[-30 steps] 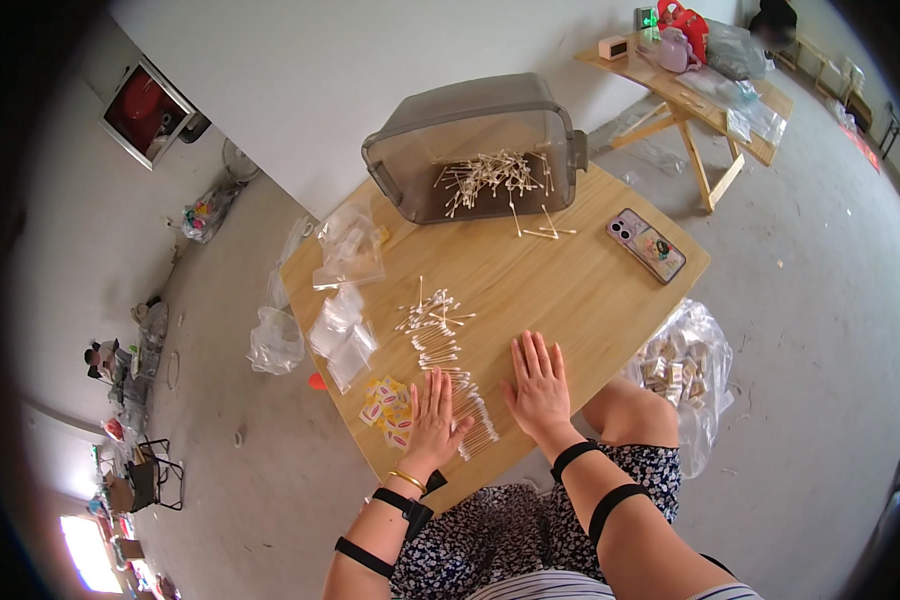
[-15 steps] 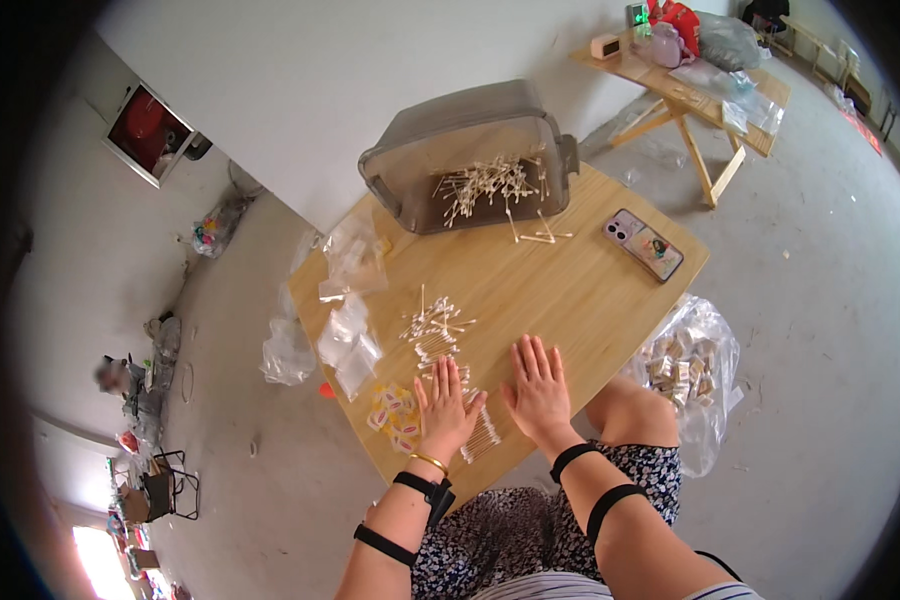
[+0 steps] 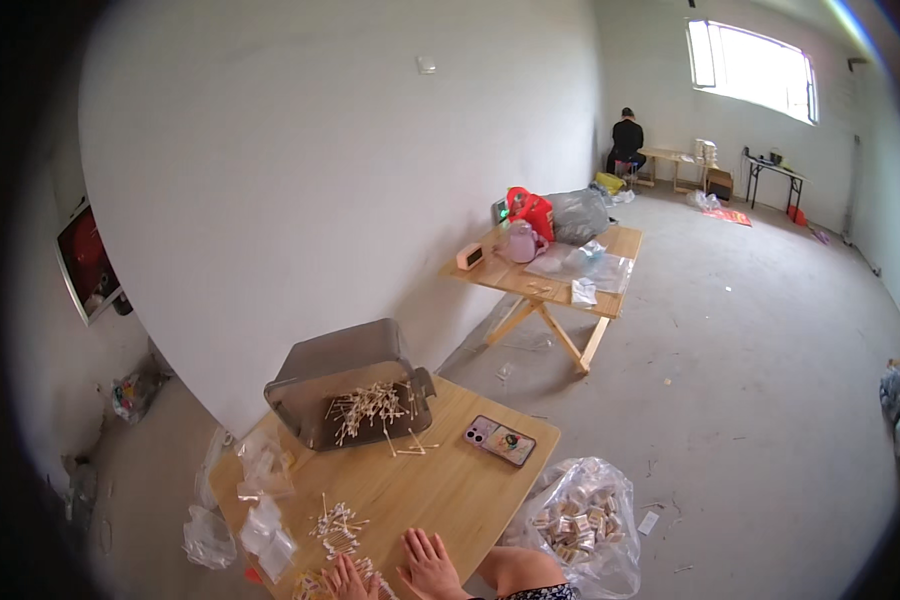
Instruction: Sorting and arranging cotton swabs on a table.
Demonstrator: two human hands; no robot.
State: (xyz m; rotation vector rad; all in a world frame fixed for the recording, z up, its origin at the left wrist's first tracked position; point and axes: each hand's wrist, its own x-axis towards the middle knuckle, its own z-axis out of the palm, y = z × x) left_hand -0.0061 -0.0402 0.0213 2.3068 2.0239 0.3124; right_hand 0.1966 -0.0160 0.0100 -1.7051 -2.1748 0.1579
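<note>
My left hand (image 3: 351, 580) lies flat at the near edge of the wooden table (image 3: 450, 500), fingers stretched out beside and partly over cotton swabs. To its right, my right hand (image 3: 430, 567) rests palm down on the bare wood with fingers straight, holding nothing. A loose heap of cotton swabs (image 3: 339, 526) spreads just beyond my left hand. Yellow-and-white labels (image 3: 310, 584) show in part left of that hand. Farther back, a grey translucent bin (image 3: 345, 350) lies on its side with many swabs (image 3: 370, 408) inside, a few spilling out at its mouth.
Clear plastic bags (image 3: 267, 535) lie along the table's left side. A phone (image 3: 500, 440) sits at the right. Beside the table stands a clear bag of small packs (image 3: 580, 520). A second wooden table (image 3: 610, 250) holds bags; a person (image 3: 626, 140) sits far off.
The view has tilted up and turned right, so the table sits lower and the far room, window and seated person show. My hands stay flat on the table.
</note>
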